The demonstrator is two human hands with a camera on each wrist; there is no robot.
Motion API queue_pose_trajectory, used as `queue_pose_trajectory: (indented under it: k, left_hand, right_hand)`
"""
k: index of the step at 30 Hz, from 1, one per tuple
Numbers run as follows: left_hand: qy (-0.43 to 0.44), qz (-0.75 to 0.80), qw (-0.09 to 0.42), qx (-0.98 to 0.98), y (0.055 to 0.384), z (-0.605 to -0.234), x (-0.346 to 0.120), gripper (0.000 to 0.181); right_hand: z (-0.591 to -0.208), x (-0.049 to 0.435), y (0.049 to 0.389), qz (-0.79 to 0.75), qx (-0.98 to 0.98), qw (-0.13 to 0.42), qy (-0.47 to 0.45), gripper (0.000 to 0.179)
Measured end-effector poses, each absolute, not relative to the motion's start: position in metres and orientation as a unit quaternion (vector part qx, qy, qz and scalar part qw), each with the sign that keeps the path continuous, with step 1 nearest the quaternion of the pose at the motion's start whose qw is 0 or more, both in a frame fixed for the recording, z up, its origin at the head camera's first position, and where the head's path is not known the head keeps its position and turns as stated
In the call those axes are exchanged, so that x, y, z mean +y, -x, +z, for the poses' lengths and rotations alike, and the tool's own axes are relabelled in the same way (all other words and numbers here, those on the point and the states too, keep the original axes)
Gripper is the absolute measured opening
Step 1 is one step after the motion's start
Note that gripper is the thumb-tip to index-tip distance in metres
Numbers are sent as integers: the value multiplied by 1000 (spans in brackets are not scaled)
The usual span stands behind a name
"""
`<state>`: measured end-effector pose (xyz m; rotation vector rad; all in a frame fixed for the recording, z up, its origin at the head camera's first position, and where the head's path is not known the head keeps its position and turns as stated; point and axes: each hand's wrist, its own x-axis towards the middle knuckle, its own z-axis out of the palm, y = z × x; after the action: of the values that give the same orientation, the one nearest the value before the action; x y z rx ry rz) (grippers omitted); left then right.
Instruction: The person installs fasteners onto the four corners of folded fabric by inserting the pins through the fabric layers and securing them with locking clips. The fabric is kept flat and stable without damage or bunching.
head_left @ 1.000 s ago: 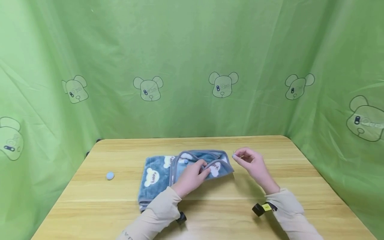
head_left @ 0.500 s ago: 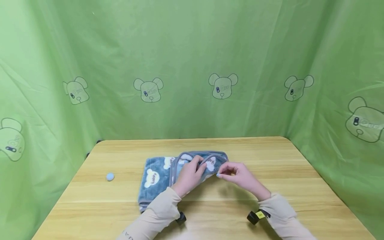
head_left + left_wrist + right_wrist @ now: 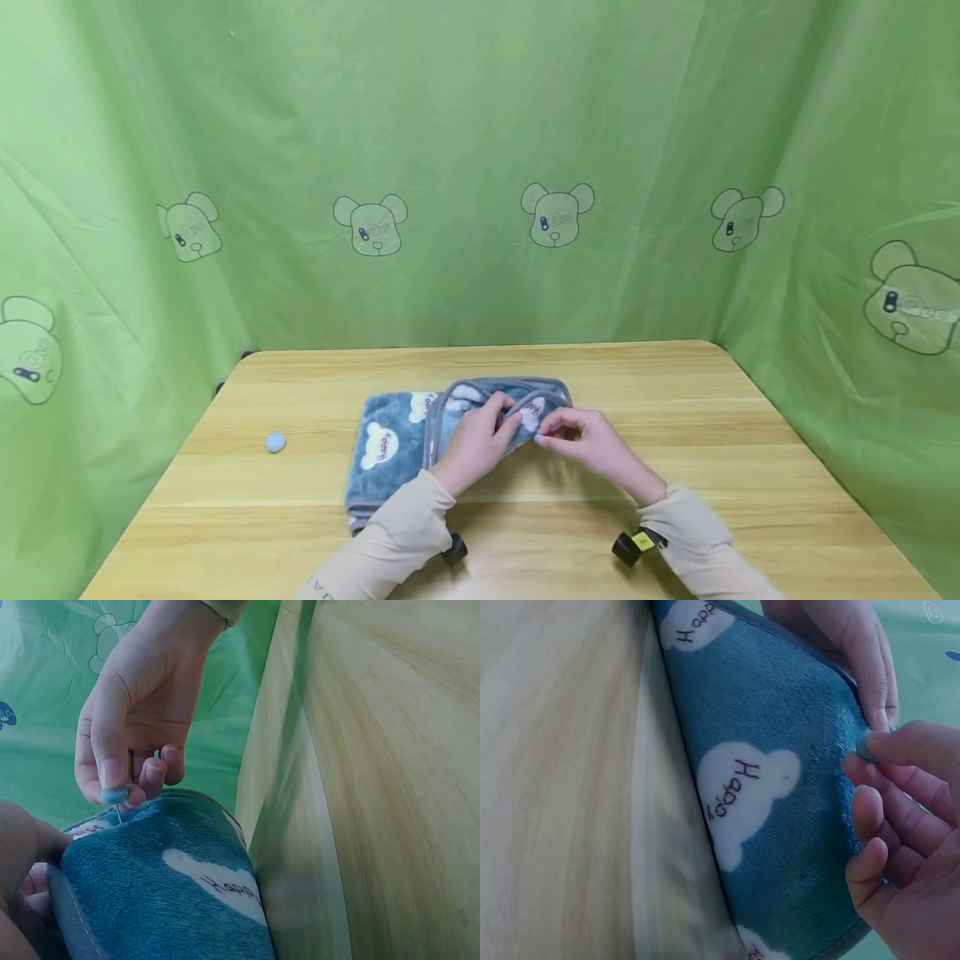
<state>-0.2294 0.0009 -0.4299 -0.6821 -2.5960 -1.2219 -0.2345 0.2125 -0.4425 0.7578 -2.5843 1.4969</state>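
Note:
A folded blue plush blanket with grey edging and white bear heads lies on the table. My left hand grips a raised fold of it, thumb and fingers around the edge. Between thumb and index finger, my right hand pinches a pin with a ribbed light-blue head. Its thin shaft points down and meets the blanket's plush surface; whether the tip has gone in, I cannot tell. Another small blue round head shows on the blanket, just beyond my left hand.
A light-blue round piece sits on the wooden table, left of the blanket. Green curtains with bear prints hang behind the table and along both sides.
My right hand has come left and down with the pin, from beyond the blanket's right corner to its near edge. The blanket's right flap has drawn in. My left hand keeps its grip.

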Motion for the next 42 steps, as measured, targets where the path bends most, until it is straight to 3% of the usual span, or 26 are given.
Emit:
queue_pose_trajectory:
  k: [18,27,32,34,38,42]
  left_hand:
    - [245,-402,90,-878,222,-426,6,10]
    - [261,-403,77,-874,220,-425,7,14]
    - [278,-385,84,-876,220,-426,7,13]
    - [289,-374,84,-877,220,-425,7,12]
    - [316,-360,72,-875,221,-424,6,11]
    - [333,-357,44,-872,222,-421,2,11]
  right_hand:
    - [-448,199,231,389,-858,217,-254,17]
    - [-452,198,232,296,-867,321,-241,45]
    - [-449,198,233,290,-877,306,-232,72]
    - [-448,199,232,294,-883,284,-231,75]
    - [-447,199,231,295,-893,246,-233,61]
    - [-448,200,229,298,-891,248,-237,39]
